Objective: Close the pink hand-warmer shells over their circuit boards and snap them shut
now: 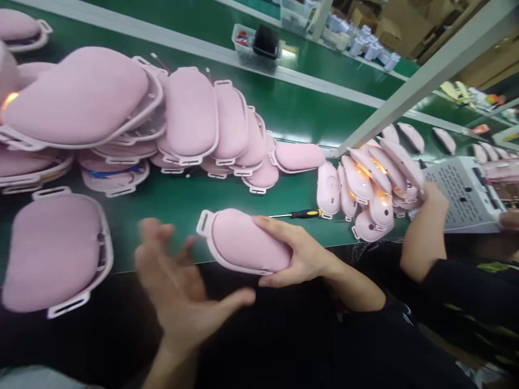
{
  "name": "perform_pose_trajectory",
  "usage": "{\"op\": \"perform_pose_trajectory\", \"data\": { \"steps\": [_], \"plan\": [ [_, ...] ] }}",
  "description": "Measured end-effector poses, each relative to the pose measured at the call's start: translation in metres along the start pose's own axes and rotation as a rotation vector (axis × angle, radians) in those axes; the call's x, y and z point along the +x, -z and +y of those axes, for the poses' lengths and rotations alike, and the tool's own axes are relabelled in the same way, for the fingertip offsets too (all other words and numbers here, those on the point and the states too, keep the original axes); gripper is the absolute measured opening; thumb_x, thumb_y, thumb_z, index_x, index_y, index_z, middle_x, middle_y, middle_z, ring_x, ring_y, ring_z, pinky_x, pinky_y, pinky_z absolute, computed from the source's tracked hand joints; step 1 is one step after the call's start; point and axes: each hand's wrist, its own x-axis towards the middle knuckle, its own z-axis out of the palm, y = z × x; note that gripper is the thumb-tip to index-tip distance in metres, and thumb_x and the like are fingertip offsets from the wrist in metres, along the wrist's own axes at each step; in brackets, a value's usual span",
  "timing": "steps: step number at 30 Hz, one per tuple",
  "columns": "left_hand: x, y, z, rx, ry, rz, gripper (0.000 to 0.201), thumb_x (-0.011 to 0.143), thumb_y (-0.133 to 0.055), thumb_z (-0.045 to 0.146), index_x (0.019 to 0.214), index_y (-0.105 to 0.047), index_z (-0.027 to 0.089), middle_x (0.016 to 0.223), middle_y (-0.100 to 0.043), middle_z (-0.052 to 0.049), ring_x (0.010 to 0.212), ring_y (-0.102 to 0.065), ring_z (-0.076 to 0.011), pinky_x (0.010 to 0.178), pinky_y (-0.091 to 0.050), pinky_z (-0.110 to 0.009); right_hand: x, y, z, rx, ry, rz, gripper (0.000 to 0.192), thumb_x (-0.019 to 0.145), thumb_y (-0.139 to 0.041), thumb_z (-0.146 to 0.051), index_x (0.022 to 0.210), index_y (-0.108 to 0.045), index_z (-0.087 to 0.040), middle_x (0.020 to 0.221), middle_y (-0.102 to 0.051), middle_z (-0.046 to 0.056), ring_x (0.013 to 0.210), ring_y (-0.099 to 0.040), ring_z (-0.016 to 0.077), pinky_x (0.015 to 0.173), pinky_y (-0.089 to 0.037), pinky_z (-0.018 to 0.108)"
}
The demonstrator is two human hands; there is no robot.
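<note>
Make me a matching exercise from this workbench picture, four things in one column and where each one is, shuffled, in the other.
Things:
1. left hand
2. right hand
3. screwdriver
4. clear bin

Places or states:
A. lying on the green surface beyond the held pad
B. open, palm up, holding nothing
C. far back on the bench
D. gripping a pink pad

Pairs: 1-B, 2-D, 3-A, 4-C

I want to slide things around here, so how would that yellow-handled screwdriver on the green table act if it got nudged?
The screwdriver would probably roll: its handle looks round and it lies flat on the smooth green table. It looks thin and stiff, likely light. It sits beside the pink shell gripped by the right hand, so a nudge might knock it.
</note>
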Motion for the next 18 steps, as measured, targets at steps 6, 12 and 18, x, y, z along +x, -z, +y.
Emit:
{"op": "perform_pose_trajectory", "data": {
  "steps": [6,12,18],
  "plan": [
    [-0.034,-0.045,-0.01,-0.491,0.395,0.322,0.116,0.071,-0.11,0.065,0.169,-0.061,0.029,0.157,-0.076,-0.017,0.145,-0.077,-0.0393,0.119,-0.066,-0.047,-0.003,0.001,0.016,0.286,-0.046,-0.11,0.107,0.087,-0.102,-0.058,0.179,-0.054,-0.032,0.178,-0.064,0.011,0.164,-0.065,0.0337,0.137,-0.051,0.046],
    [-0.029,-0.042,-0.001,-0.439,0.401,0.351,0.138,0.047,-0.11,0.078,0.168,-0.065,0.031,0.153,-0.079,-0.015,0.143,-0.078,-0.0394,0.121,-0.066,-0.045,-0.006,0.01,0.019,0.366,-0.113,-0.149,0.098,0.094,-0.095,-0.064,0.177,-0.057,-0.031,0.17,-0.072,0.009,0.15,-0.076,0.0336,0.131,-0.057,0.045],
    [-0.029,-0.041,0.002,-0.417,0.372,0.309,0.131,0.053,-0.11,0.074,0.169,-0.066,0.034,0.152,-0.081,-0.013,0.142,-0.079,-0.0385,0.114,-0.07,-0.039,-0.009,0.005,0.024,0.388,-0.069,-0.15,0.101,0.092,-0.097,-0.062,0.179,-0.053,-0.034,0.174,-0.068,0.009,0.155,-0.073,0.0319,0.133,-0.055,0.043]
  ]
}}
